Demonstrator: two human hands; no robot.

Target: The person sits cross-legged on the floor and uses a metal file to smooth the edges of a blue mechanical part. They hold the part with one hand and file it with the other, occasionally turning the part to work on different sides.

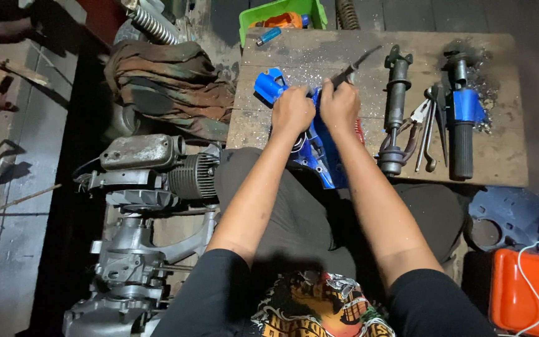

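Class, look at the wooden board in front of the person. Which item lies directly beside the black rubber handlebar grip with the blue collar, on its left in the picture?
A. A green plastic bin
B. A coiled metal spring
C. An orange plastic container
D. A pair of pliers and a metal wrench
D: the pair of pliers and metal wrench lie just left of the black rubber handlebar grip with the blue collar on the wooden board.

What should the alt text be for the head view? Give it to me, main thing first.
A seated person's left hand steadies a blue part on a wooden board while the right hand grips a dark tool. Pliers and handlebar grips lie right; an engine sits left.
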